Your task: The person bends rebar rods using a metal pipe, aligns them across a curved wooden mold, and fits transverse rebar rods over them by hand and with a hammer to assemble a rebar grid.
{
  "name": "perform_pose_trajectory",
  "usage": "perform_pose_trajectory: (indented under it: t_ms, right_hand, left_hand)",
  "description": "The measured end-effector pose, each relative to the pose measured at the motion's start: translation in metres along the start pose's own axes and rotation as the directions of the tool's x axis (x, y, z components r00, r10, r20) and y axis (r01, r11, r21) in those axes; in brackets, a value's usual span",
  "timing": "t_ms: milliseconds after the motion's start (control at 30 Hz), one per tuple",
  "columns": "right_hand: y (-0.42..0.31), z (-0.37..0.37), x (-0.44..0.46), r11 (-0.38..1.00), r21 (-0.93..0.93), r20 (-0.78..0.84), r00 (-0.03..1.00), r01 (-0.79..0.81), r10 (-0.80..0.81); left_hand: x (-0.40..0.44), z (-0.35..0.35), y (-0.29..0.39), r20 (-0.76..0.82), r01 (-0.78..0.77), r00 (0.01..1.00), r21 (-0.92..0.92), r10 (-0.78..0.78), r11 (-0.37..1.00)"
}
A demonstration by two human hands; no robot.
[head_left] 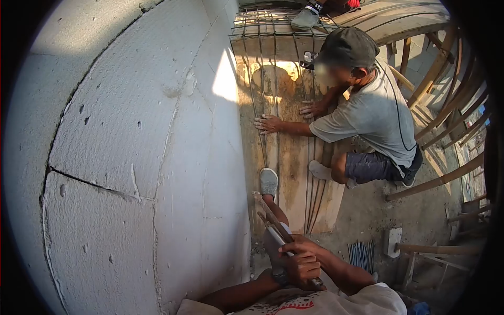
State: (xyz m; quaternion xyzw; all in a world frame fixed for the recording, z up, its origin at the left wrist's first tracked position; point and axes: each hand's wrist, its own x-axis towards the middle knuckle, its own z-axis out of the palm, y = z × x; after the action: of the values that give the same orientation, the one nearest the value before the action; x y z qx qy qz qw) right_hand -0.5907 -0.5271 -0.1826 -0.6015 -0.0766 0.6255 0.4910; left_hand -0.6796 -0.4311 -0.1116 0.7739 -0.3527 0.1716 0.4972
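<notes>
And here both hands are on it: the left hand (pixel 305 269) low on the long-handled tool (pixel 274 219), the right hand (pixel 297 245) just above, fingers wrapped snugly around it. The hands sit close together, presumably for one firm, steady grip. The tool slants up and away before the wearer's shirt (pixel 336 301); its head is too small to identify, and whether it touches anything is unclear. Ahead, steel rods (pixel 277 163) run lengthwise over a stained wooden board (pixel 294 168), with the wearer's shoe (pixel 269 181) among them, probably bracing the stance. Across, a crouching co-worker (pixel 367 115) has both palms down at the rods, apparently to steady them, beside the pale block wall (pixel 121 121).
</notes>
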Motion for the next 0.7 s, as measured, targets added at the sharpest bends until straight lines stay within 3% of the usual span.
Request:
perform_pose_trajectory:
  t_ms: [33,100,133,200,267,400,500,600,633,700]
  right_hand:
    - [-0.023,0.007,-0.021,0.978,0.171,-0.015,0.992,-0.123,0.127]
    - [0.002,0.001,-0.031,0.999,0.002,-0.07,0.997,0.037,-0.036]
    - [0.014,-0.007,-0.039,0.99,-0.084,-0.089,0.988,0.117,-0.125]
    - [0.031,-0.027,-0.059,0.892,-0.452,-0.138,0.987,0.015,-0.087]
    - [0.062,-0.041,-0.08,0.579,-0.809,-0.23,0.96,-0.097,-0.161]
    - [0.128,-0.065,-0.11,0.538,-0.776,-0.413,0.91,-0.33,-0.038]
    - [0.196,-0.07,-0.121,0.537,-0.723,-0.461,0.882,-0.435,0.093]
    - [0.26,-0.068,-0.124,0.625,-0.59,-0.481,0.844,-0.511,0.237]
    - [0.278,-0.064,-0.123,0.635,-0.513,-0.487,0.805,-0.578,0.339]
    - [0.294,-0.068,-0.123,0.616,-0.309,-0.513,0.672,-0.725,0.533]
  left_hand:
    - [-0.002,0.009,0.003,0.067,-0.01,0.998,-0.022,0.012,1.0]
    - [-0.018,0.037,0.003,0.182,-0.031,0.983,-0.023,0.035,0.999]
    - [-0.016,0.036,0.01,0.114,0.014,0.993,-0.071,-0.006,0.997]
    - [-0.009,0.031,0.022,-0.016,0.09,0.995,-0.169,-0.094,0.981]
    - [-0.012,0.022,0.011,-0.069,0.167,0.982,-0.116,-0.176,0.979]
    - [-0.026,-0.006,-0.037,-0.171,0.388,0.912,0.058,-0.374,0.92]
    - [-0.051,-0.014,-0.075,-0.297,0.58,0.789,0.072,-0.538,0.811]
    - [-0.095,-0.014,-0.106,-0.379,0.789,0.555,-0.041,-0.741,0.613]
    - [-0.12,-0.009,-0.119,-0.395,0.858,0.44,-0.079,-0.807,0.507]
    - [-0.174,0.007,-0.153,-0.433,0.923,0.321,-0.056,-0.842,0.38]
